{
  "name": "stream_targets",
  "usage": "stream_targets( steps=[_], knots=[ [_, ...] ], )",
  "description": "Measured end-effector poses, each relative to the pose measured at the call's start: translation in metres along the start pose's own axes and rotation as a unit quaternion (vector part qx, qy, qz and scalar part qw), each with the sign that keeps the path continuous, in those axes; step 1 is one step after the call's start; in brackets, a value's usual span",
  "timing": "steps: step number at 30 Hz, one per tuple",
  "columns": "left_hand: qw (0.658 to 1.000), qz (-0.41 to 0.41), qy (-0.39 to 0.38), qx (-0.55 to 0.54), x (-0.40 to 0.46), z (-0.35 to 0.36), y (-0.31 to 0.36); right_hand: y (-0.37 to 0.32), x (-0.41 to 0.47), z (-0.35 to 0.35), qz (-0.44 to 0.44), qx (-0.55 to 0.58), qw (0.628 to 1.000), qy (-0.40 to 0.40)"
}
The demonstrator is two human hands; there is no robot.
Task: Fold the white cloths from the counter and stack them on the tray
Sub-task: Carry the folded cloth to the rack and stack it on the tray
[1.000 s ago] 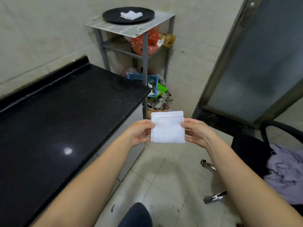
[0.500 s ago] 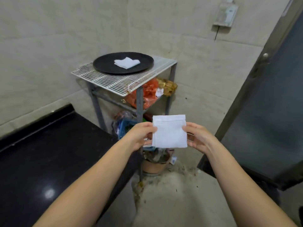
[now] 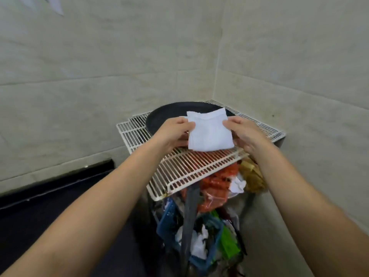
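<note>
A folded white cloth [image 3: 210, 132] is held flat between both hands, just above the round black tray [image 3: 169, 112]. My left hand [image 3: 173, 132] pinches its left edge and my right hand [image 3: 244, 132] pinches its right edge. The tray sits on a white wire rack [image 3: 191, 166] in the room's corner. The held cloth and my hands hide most of the tray's middle; a second white edge shows behind the cloth's top, and I cannot tell whether it is another cloth.
The black counter [image 3: 50, 206] runs along the left wall, lower left. Under the rack are an orange bag [image 3: 217, 186], a blue basket [image 3: 173, 222] and other clutter. Tiled walls close in behind and to the right.
I have walked up to the rack. Both hands carried the folded cloth forward, from in front of the rack to directly over the tray.
</note>
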State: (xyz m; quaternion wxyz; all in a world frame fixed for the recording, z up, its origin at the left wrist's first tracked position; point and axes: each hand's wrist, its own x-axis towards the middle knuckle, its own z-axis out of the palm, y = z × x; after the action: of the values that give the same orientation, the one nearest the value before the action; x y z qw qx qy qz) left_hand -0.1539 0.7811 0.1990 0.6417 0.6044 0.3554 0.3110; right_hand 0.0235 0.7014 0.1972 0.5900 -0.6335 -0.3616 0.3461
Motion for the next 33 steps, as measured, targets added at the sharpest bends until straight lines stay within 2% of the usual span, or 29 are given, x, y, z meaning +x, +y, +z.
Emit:
stream_targets(
  steps=[4,7,11,16,22,28,31,33],
  knots=[
    [0.994,-0.034,0.107,-0.009,0.065,0.005,0.007,-0.009,0.097,-0.002,-0.013,-0.091,0.994,-0.064],
    [0.985,-0.054,0.159,-0.025,0.102,0.006,0.004,-0.009,0.15,0.004,-0.033,-0.139,0.983,-0.112],
    [0.977,-0.073,0.198,-0.026,0.129,0.006,-0.007,0.004,0.189,0.012,-0.046,-0.2,0.966,-0.155],
    [0.963,-0.117,0.238,0.035,0.137,0.004,-0.027,0.025,0.205,0.014,-0.044,-0.274,0.94,-0.198],
    [0.945,-0.13,0.262,0.146,0.142,0.004,-0.036,0.031,0.207,0.018,-0.054,-0.343,0.918,-0.192],
    [0.925,-0.164,0.238,0.248,0.136,0.009,-0.023,0.026,0.2,0.017,-0.073,-0.395,0.9,-0.17],
    [0.916,-0.141,0.235,0.292,0.116,0.002,-0.01,0.013,0.188,0.019,-0.127,-0.426,0.886,-0.13],
    [0.909,-0.099,0.261,0.309,0.092,-0.01,-0.004,0.002,0.171,0.031,-0.182,-0.428,0.877,-0.12]
  ],
)
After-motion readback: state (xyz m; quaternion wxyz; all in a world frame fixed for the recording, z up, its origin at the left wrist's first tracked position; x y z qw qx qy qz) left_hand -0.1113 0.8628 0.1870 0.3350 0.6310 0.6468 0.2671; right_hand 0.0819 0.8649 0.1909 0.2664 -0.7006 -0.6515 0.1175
